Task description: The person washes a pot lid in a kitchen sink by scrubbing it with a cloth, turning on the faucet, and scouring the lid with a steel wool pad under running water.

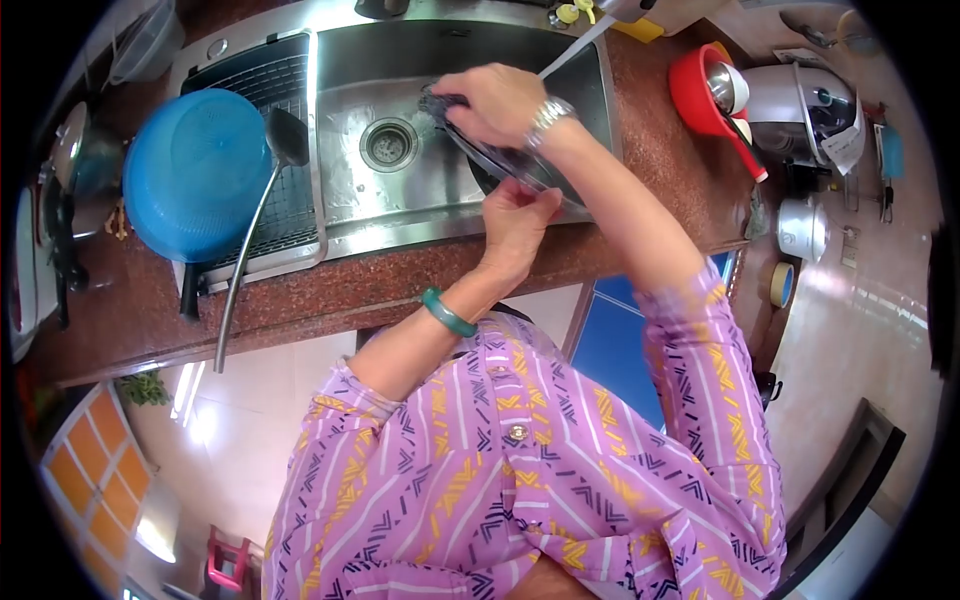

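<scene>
Over the sink (350, 210), my left hand (515, 225), with a green bangle at the wrist, pinches the near rim of a dark, round, pan-like metal piece (490, 155). This piece is tilted and seen nearly edge-on, so its exact kind is unclear. My right hand (495, 105), wearing a metal watch, is closed around a dark mesh scrubber (432, 103) at the far edge of the same piece. My fingers and forearm hide much of it. Left of both hands, the round drain (388, 145) shows in the wet sink floor.
A blue plastic basin (200, 170) lies upside down on the wire rack (285, 75), beside a long-handled ladle (285, 138). To the right are a red bowl (695, 95) with utensils, a rice cooker (800, 110) and a small pot (800, 230). The granite counter edge (400, 280) runs before me.
</scene>
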Available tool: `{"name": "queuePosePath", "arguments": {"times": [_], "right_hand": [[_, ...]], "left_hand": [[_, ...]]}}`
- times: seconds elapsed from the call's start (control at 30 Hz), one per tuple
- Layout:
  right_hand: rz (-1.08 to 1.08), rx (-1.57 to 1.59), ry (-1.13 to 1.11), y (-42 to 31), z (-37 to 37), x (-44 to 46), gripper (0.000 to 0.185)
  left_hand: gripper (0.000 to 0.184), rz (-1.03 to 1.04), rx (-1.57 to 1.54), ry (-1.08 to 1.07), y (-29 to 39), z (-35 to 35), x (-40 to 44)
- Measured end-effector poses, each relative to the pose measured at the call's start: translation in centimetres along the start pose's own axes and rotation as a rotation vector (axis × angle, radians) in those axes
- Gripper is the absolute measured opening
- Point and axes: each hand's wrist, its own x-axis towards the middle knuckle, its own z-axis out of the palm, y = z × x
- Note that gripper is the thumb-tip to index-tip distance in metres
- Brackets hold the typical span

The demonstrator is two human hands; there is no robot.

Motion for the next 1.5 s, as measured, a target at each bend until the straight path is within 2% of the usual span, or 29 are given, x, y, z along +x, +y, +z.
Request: {"name": "queuePosePath", "arguments": {"times": [0.07,0.1,0.13,0.17,0.27,0.4,0.43,0.5,0.57,0.67,0.73,0.77,0.83,0.87,0.93,1.03,1.2,1.27,1.33,1.4,1.5], "right_hand": [[0.002,0.011,0.002,0.0,0.2,0.6,0.032],[-0.017,-0.004,-0.080,-0.3,-0.8,-0.2,0.033],[-0.038,-0.025,-0.164,-0.3,-1.7,-1.1,0.033],[-0.134,-0.040,-0.147,0.3,-1.8,-2.7,0.034],[-0.041,-0.118,-0.225,-1.4,-4.0,-6.1,0.034],[-0.120,-0.128,-0.152,-1.0,-1.2,-1.0,0.034],[-0.085,-0.107,-0.129,-1.1,-0.3,0.8,0.034],[-0.038,-0.077,-0.108,-0.8,0.8,3.0,0.034],[-0.070,-0.031,-0.131,-0.1,1.3,3.7,0.033],[-0.173,-0.083,-0.176,-0.3,-0.8,-1.1,0.033],[-0.110,-0.110,-0.212,-1.4,-2.7,-4.5,0.031],[-0.077,-0.177,-0.288,-2.3,-3.4,-4.8,0.032],[-0.097,-0.142,-0.224,-1.6,-1.7,-3.1,0.032],[-0.118,-0.103,-0.157,-1.2,-0.8,-1.5,0.033],[-0.022,-0.131,-0.186,-1.4,0.6,2.9,0.031],[-0.033,-0.079,-0.229,-0.8,1.4,5.2,0.032],[-0.188,-0.153,-0.272,-1.3,-2.6,-2.8,0.032],[-0.138,-0.213,-0.324,-2.1,-4.1,-4.8,0.033],[-0.116,-0.194,-0.278,-1.7,-2.7,-3.5,0.031],[-0.117,-0.118,-0.152,-1.1,-0.4,0.1,0.032],[-0.042,-0.108,-0.260,-2.1,0.8,2.5,0.038]], "left_hand": [[0.011,-0.037,0.132,0.047,0.0,-0.3,0.1],[0.011,-0.039,0.132,0.045,-0.2,-0.5,-0.1],[0.012,-0.004,0.043,0.016,-0.5,-0.6,-0.2],[0.012,0.034,-0.051,-0.012,-0.7,-0.8,0.0],[0.013,0.077,0.098,0.025,-2.1,-1.8,0.7],[0.013,0.099,0.020,0.006,-1.7,-1.3,0.2],[0.013,0.095,0.023,0.013,-1.4,-1.2,0.1],[0.009,0.053,0.183,0.063,-1.0,-1.1,-0.2],[0.011,0.051,0.193,0.047,-1.4,-1.3,0.0],[0.014,0.098,0.172,0.022,-2.1,-1.7,-0.1],[0.016,0.146,0.143,0.011,-1.9,-1.6,-0.1],[0.017,0.197,0.076,-0.010,-1.9,-1.5,-0.1],[0.018,0.262,-0.013,-0.052,-2.1,-1.6,-0.1],[0.018,0.259,-0.010,-0.044,-2.3,-1.6,0.0],[0.008,0.120,0.135,0.019,-1.5,-1.2,-0.3],[0.011,0.062,0.343,0.052,-1.3,-1.5,-0.3],[0.010,0.112,0.104,0.017,-1.8,-1.5,-0.1],[0.011,0.252,0.143,-0.017,-2.7,-1.9,0.5],[0.013,0.212,0.166,-0.038,-2.1,-1.7,0.1],[0.011,0.117,0.126,0.041,-1.3,-0.9,-0.4],[0.014,0.098,0.251,0.022,-0.8,-1.1,-0.3]]}}
